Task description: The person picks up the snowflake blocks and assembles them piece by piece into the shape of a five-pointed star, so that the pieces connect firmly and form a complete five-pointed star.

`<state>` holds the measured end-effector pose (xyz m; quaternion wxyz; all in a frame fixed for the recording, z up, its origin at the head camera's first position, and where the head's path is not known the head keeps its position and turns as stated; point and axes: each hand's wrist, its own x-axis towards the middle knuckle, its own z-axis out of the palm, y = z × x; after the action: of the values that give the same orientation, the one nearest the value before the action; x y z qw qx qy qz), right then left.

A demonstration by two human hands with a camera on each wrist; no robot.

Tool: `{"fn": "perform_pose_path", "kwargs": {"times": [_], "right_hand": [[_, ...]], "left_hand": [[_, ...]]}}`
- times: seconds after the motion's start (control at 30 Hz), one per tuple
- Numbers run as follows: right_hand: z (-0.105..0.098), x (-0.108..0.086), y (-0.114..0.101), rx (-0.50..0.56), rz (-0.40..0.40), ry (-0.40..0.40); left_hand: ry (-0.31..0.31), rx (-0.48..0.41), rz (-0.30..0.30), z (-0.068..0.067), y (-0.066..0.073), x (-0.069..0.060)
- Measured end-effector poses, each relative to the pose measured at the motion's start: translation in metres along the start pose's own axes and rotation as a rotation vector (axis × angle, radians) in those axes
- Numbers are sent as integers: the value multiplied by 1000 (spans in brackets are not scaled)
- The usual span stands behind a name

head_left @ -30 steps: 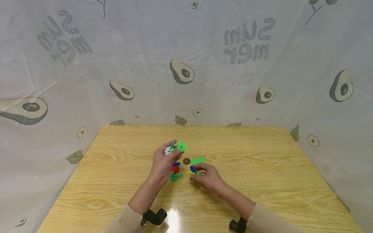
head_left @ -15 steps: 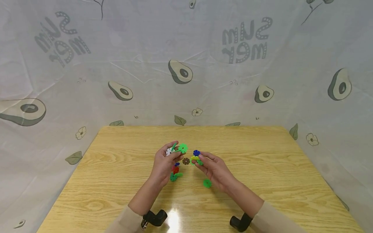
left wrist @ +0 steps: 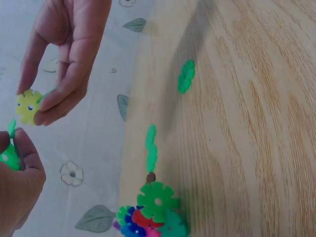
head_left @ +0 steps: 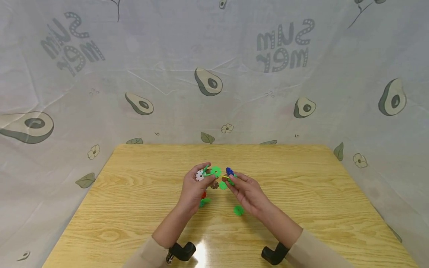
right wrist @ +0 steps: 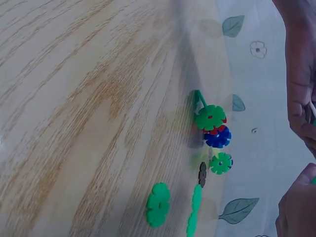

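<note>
And here we see the left hand [head_left: 193, 190], grip closed round a white notched disc [head_left: 198, 175] and a light-green notched disc [head_left: 217, 170], just beside the right hand [head_left: 250, 193], which pinches a yellow notched disc [left wrist: 24, 102] above the wooden bench [head_left: 301, 186].

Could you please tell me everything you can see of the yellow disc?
The yellow disc looks plastic, flat and thin, with a notched, flower-like rim and a small centre hole showing blue. The right hand holds it raised over the table; the head view shows it nearly edge-on. Beside it are a blue disc and a green disc; any joint is unclear.
</note>
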<state>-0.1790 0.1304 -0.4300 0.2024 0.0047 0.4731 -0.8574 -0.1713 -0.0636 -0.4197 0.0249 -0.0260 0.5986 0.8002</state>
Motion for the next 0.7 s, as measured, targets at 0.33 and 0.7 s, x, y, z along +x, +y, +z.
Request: {"fn": "perform_pose_path", "kwargs": {"times": [0.33, 0.7], "right_hand": [[8, -5, 0, -76, -109, 34], [13, -9, -1, -231, -146, 82]], "left_hand": [[2, 37, 55, 7, -4, 0], [-33, 36, 73, 8, -4, 2]]}}
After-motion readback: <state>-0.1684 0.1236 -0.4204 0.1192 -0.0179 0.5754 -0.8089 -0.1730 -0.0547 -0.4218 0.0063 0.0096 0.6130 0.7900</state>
